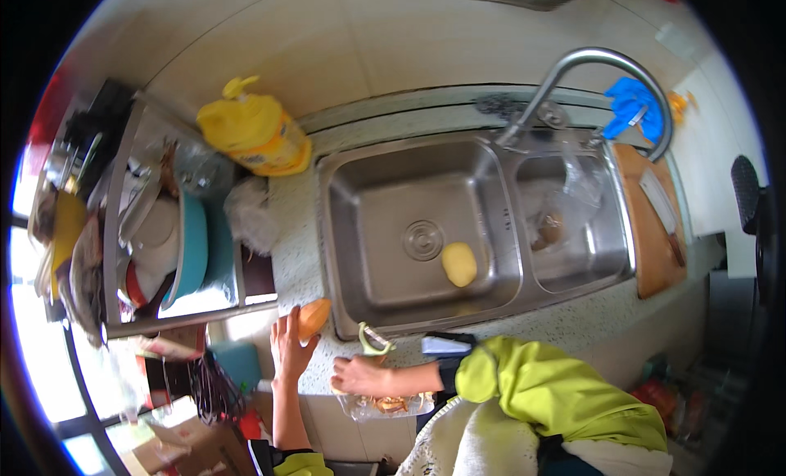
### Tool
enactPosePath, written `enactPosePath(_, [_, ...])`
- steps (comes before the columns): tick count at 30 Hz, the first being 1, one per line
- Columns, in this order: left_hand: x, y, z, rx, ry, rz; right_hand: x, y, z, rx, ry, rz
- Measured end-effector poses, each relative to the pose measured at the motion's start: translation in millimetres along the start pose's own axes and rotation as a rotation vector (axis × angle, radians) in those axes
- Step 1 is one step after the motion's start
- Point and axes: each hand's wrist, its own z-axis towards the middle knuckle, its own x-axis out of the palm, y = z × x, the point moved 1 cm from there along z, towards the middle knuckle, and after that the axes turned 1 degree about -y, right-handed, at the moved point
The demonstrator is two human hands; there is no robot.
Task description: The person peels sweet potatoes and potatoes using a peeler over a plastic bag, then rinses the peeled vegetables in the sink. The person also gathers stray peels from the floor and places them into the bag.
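My left hand (291, 347) is at an orange, peeled-looking vegetable (314, 319) on the speckled counter, left of the sink's near corner; whether it grips it is unclear. My right hand (359, 375) is at the counter's front edge, its fingers curled; what is under them is hidden. Just beyond it lies a green-handled peeler (374, 340) beside the sink rim. Below my right forearm a clear plastic container (387, 407) holds brownish peelings. A peeled yellow potato (459, 264) rests in the large steel sink basin (381, 224), near the drain.
A yellow pump bottle (256, 129) stands behind left. At left a rack (110, 255) holds a teal basin (193, 249). The faucet (552, 77) arches over the small basin (580, 273), which holds a plastic bag. A cleaver (658, 200) lies on the cutting board (651, 273) at right.
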Motion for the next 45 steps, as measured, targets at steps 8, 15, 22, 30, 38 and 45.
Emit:
enactPosePath(8, [67.4,-93.5,52.3,-0.107,0.356,0.013,11.2,-96.3,-100.4,0.384,-0.209,0.113])
enactPosePath(15, [115.7,-151.2,79.1,-0.042,0.362,-0.135,-185.1,-146.6,-307.0,1.235,-1.155,0.112])
enactPosePath(22, [132.8,-236.9,77.5,-0.024,0.182,-0.451,-238.3,-231.4,-457.4,1.253,-0.986,0.068])
enactPosePath(30, [139.1,-312.3,61.9,-0.438,0.073,-1.282,-234.2,-124.7,-310.4,0.804,-0.955,-0.174])
enactPosePath(38, [134.7,-342.3,115.9,-0.819,-0.088,-1.960,-177.2,-257.5,-286.1,0.985,-1.062,0.039])
enactPosePath(45, [153.2,-361.5,132.9,-0.861,-0.210,-2.055,-104.9,-288.8,-242.2,1.110,-0.385,0.146])
